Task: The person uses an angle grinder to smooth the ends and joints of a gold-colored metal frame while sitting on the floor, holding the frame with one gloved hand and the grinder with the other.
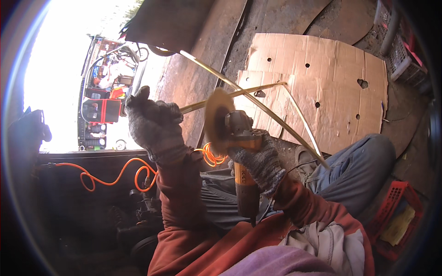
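My left hand, in a grey knit glove, is closed around one end of a thin brass-coloured metal frame made of crossing rods, held up in front of me. My right hand, also gloved, grips an orange angle grinder by its body. The grinder's round buffing disc stands against one rod of the frame near my left hand. The rods reach right and down toward my raised knee in blue jeans.
Flat cardboard sheets with holes lie on the dark floor ahead. An orange coiled cable runs left. A red crate sits at lower right, a grey crate at upper right. Bright street with a vehicle shows at left.
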The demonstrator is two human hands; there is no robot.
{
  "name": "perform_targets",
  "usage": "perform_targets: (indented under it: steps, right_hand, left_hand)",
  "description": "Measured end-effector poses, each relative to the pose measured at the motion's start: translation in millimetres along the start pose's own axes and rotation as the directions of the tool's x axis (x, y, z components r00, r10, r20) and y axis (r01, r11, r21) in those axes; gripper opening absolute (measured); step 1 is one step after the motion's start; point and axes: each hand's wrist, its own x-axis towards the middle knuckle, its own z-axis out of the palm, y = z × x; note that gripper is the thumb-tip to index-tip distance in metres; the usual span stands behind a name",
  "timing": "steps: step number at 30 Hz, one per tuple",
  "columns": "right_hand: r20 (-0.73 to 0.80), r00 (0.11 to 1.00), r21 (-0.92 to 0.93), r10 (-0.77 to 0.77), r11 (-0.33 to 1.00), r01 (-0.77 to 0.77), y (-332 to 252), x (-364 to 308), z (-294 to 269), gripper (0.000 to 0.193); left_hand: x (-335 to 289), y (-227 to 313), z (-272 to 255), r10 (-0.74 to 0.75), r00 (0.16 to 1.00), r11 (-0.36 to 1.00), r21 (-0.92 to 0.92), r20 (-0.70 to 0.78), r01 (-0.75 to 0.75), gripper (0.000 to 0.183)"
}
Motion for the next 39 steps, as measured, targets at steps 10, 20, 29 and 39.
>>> perform_targets:
  steps: [10,20,29,39]
  right_hand:
    - [-0.129,0.992,0.034,0.010,0.999,-0.006,3.8,23.0,-21.5,0.038]
    - [0.000,0.993,-0.034,-0.122,0.992,0.122,3.1,12.5,-9.0,0.048]
    - [0.068,0.968,0.096,-0.241,0.967,0.234,-36.3,0.9,-16.0,0.030]
    - [0.018,0.980,-0.082,-0.201,0.976,0.201,-64.5,-17.0,-40.4,0.044]
  left_hand:
    - [-0.7,10.8,19.6,-0.133,0.983,0.990,-0.068,-0.124,0.125,0.039]
    - [4.9,1.3,14.6,-0.139,0.986,0.988,-0.078,-0.087,0.133,0.040]
    - [86.5,0.4,18.5,-0.278,0.947,0.948,-0.116,0.162,0.298,0.027]
    - [147.5,-0.6,26.6,-0.084,0.992,0.940,0.338,0.099,0.045,0.029]
